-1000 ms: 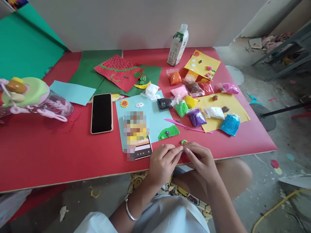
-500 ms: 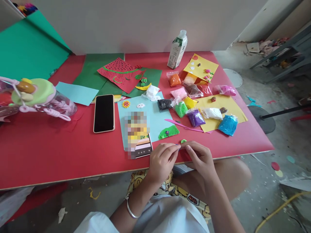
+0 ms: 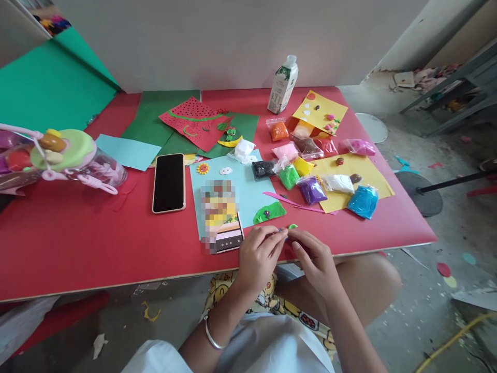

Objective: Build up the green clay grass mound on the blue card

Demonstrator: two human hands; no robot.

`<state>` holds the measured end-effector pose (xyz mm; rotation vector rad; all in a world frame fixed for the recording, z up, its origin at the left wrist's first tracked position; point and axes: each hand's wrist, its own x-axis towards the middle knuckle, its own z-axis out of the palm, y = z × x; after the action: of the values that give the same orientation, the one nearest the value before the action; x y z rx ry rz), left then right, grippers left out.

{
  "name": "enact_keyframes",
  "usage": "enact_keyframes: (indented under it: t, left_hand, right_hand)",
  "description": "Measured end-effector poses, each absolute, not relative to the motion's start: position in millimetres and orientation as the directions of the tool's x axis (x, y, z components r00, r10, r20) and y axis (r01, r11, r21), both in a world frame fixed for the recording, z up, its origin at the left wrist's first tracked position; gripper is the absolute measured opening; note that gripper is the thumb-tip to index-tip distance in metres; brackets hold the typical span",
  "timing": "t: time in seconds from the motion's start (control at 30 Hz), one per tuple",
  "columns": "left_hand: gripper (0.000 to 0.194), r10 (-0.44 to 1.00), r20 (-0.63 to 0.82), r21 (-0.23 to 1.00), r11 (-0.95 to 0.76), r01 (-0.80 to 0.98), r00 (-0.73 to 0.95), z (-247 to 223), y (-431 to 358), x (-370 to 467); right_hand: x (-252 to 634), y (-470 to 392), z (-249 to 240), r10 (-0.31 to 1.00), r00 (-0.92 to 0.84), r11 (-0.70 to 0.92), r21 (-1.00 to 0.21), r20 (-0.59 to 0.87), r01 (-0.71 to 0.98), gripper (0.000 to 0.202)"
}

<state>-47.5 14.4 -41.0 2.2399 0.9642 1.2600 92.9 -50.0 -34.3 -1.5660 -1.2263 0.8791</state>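
Note:
Near the table's front edge, my left hand (image 3: 260,256) has its thumb and fingers pinched on a small piece of blue clay (image 3: 286,237), mostly hidden by the fingertips. My right hand (image 3: 317,261) is curled, its fingertips meeting the left ones at that piece and its thumb slightly lower. Just beyond the fingers lies a bit of light green clay (image 3: 292,226). A flat green clay shape with a small purple flower (image 3: 269,212) rests partly on the light blue paper (image 3: 248,191). That paper also bears a clay sun (image 3: 202,169) and white clouds (image 3: 225,171).
Several clay packets, among them purple (image 3: 311,190) and blue (image 3: 363,202), lie beyond my hands near pink plastic tools (image 3: 283,198). A phone with a partly blurred screen (image 3: 229,241) and a dark one (image 3: 169,184) lie leftward. A carton bottle (image 3: 283,85) stands behind.
My right thumb has drawn slightly back from the joined fingertips, and more of the blue clay shows. The view has shifted a little; the things on the table stay put.

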Motion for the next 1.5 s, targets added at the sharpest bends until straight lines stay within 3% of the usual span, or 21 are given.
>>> enact_keyframes:
  t: [0.1,0.2,0.3,0.43,0.6,0.77,0.87,1.0,1.2,1.33,1.5]
  left_hand:
    - [0.022,0.735,0.612,0.644,-0.678,0.354,0.293,-39.9,14.2,-46.9]
    - [0.021,0.762,0.570,0.671,-0.648,0.360,0.308,-34.8,9.0,-41.1]
    - [0.026,0.753,0.494,0.686,-0.644,0.337,0.434,-26.5,-1.1,-33.1]
    - [0.050,0.647,0.450,0.652,-0.709,0.269,0.615,-18.1,-11.0,-28.4]
    - [0.067,0.652,0.351,0.644,-0.689,0.333,0.672,-15.6,-10.4,-32.0]
    - [0.063,0.585,0.386,0.587,-0.752,0.299,0.713,-12.8,-2.4,-36.6]
    - [0.061,0.626,0.370,0.546,-0.744,0.385,0.686,-13.5,2.8,-37.8]
    - [0.058,0.576,0.407,0.495,-0.791,0.360,0.708,-15.3,6.0,-39.4]
    - [0.051,0.620,0.375,0.522,-0.756,0.395,0.690,-11.4,10.7,-44.1]
    - [0.048,0.566,0.425,0.517,-0.792,0.324,0.706,-8.9,7.0,-45.4]
    - [0.038,0.580,0.535,0.432,-0.812,0.391,0.614,-9.5,9.6,-45.6]
  right_hand:
    - [78.6,-47.7,-28.2,0.961,0.260,-0.083,-0.996,-0.090,-0.036,0.043]
    - [62.0,-36.3,-18.4,0.935,0.337,0.036,-0.913,-0.113,-0.407,0.056]
    - [55.1,-18.4,-7.3,0.856,0.494,0.156,-0.838,-0.149,-0.523,0.059]
    - [57.2,-3.5,-0.2,0.806,0.560,0.204,-0.801,-0.189,-0.563,0.061]
    - [61.1,-1.8,-6.4,0.823,0.530,0.099,-0.868,-0.203,-0.486,0.068]
    - [69.8,4.4,-11.6,0.847,0.511,0.044,-0.938,-0.149,-0.345,0.075]
    - [74.1,7.8,-13.0,0.855,0.475,-0.008,-0.921,-0.209,-0.390,0.077]
    - [74.3,6.4,-9.1,0.842,0.482,0.015,-0.884,-0.241,-0.467,0.073]
    - [72.0,-2.8,0.6,0.868,0.445,0.024,-0.877,-0.220,-0.481,0.072]
    - [75.0,-5.1,1.3,0.889,0.402,-0.030,-0.902,-0.221,-0.430,0.077]
    - [72.7,-10.0,2.3,0.875,0.363,-0.089,-0.843,-0.320,-0.530,0.075]
